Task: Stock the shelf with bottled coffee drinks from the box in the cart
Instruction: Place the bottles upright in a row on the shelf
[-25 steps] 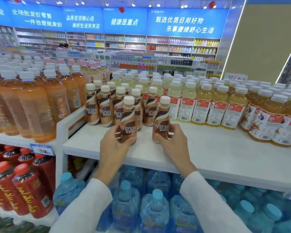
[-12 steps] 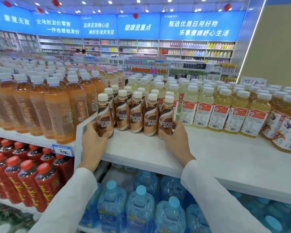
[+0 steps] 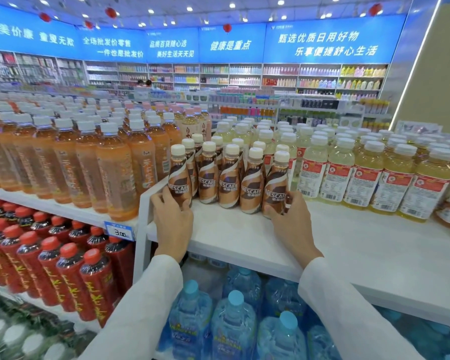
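Observation:
Several brown bottled coffee drinks with cream caps stand in a front row on the white shelf [image 3: 244,237], with more behind them. My left hand [image 3: 173,219] grips the leftmost coffee bottle [image 3: 179,180] near its base. My right hand [image 3: 290,222] grips the rightmost coffee bottle [image 3: 275,188] near its base. Three coffee bottles [image 3: 229,183] stand between the two I hold. Both held bottles stand upright on the shelf. The box and cart are out of view.
Orange drink bottles [image 3: 115,172] crowd the shelf to the left, pale yellow drink bottles [image 3: 361,175] to the right. Red-capped bottles [image 3: 63,268] and a price tag [image 3: 120,231] sit lower left; blue water bottles [image 3: 234,326] fill the shelf below. Bare shelf lies front right.
Both hands have spread apart, sliding their two coffee bottles back from the shelf front into line at the two ends of the front row. The view has shifted slightly left.

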The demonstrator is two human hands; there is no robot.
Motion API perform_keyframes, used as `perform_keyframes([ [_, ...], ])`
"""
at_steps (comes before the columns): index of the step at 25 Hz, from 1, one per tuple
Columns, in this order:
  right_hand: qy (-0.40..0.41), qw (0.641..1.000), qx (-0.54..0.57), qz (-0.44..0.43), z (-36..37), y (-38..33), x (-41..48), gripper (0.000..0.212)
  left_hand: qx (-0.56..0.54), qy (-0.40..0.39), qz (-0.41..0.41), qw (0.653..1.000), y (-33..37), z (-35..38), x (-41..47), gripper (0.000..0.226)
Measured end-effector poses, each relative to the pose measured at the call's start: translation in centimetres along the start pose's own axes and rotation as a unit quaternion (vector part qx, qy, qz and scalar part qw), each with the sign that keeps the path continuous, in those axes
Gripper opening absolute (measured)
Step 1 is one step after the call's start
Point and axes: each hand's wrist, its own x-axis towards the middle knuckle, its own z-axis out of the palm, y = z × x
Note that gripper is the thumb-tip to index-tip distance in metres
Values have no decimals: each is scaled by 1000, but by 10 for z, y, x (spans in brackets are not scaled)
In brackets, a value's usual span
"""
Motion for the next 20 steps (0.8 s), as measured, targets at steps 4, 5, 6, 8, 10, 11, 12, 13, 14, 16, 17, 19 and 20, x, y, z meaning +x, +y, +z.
perform_keyframes([
  [4,-1,1000,5,1,-1,0,-1,64,-4,22,3,1000,-4,5,1,54],
  [5,-1,1000,6,1,-1,0,-1,64,-2,27,1,1000,-4,6,1,52],
  [6,0,1000,6,0,-1,0,-1,64,-1,32,-2,999,-3,7,1,51],
  [8,0,1000,6,-3,-2,-1,-1,63,-1,39,-8,999,-2,9,1,48],
  [10,-1,1000,7,-2,-2,-1,-1,64,-2,44,-6,999,-2,10,0,46],
  [11,-1,1000,7,-1,-1,-1,-1,64,-2,46,-5,999,-2,10,0,46],
  [12,-1,1000,6,0,-1,-1,-1,64,-3,47,-8,999,-3,11,0,46],
  [13,-1,1000,5,1,-1,-1,0,63,-5,50,-12,999,-3,11,0,47],
  [14,0,1000,5,1,-1,-1,0,63,-7,52,-14,999,-3,11,1,47],
  [16,1,1000,4,0,0,0,0,63,-10,52,-11,999,-4,11,0,48],
  [17,2,1000,3,0,0,0,0,64,-10,51,-10,999,-5,11,0,49],
  [19,2,1000,4,2,1,1,1,66,-11,50,-4,999,-6,11,0,50],
  [20,1,1000,4,4,1,1,1,66,-11,47,0,999,-6,10,0,50],
])
